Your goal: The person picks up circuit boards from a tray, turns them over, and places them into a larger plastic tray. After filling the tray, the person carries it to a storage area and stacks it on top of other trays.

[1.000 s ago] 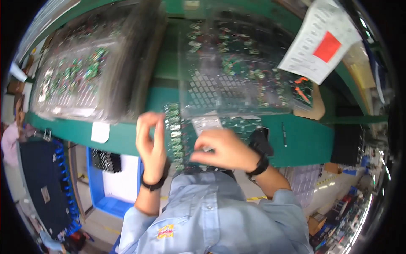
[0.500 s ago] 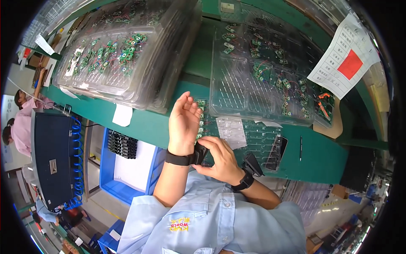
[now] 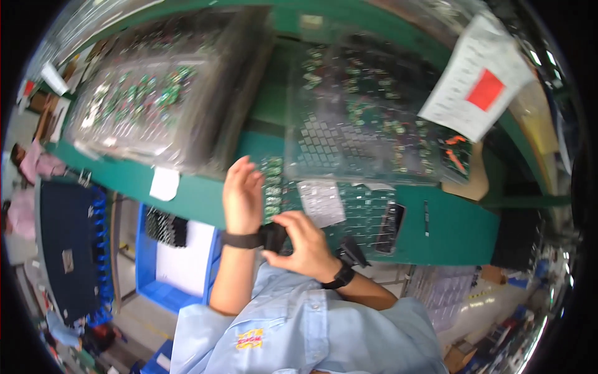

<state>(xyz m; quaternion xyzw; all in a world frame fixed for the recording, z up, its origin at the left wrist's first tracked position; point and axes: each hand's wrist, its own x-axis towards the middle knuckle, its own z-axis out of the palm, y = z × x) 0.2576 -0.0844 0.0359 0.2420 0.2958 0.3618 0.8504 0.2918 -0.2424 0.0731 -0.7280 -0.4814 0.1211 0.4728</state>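
Observation:
My left hand (image 3: 244,196) is raised over the green bench with its palm turned up, its fingers loosely curled and nothing in it. A black strap (image 3: 242,240) circles the left wrist and carries a small black box-shaped device (image 3: 274,238). My right hand (image 3: 305,246) pinches that device between thumb and fingers. Another black device (image 3: 353,252) sits on a strap at my right wrist. Beside the left fingers lies a row of small green circuit boards (image 3: 272,181). A printed white sheet (image 3: 321,202) rests on a clear tray (image 3: 367,215) just beyond the right hand.
Clear trays of wired circuit boards are stacked at far left (image 3: 215,106) and far right (image 3: 293,140). A phone (image 3: 390,229) and pen (image 3: 427,218) lie rightward. A blue bin (image 3: 165,297) with black parts (image 3: 166,227) stands left. A tagged sheet (image 3: 451,87) rises far right.
The whole view has shifted, so the bench and trays appear further left and blurred. My right hand keeps hold of the device on my left wrist.

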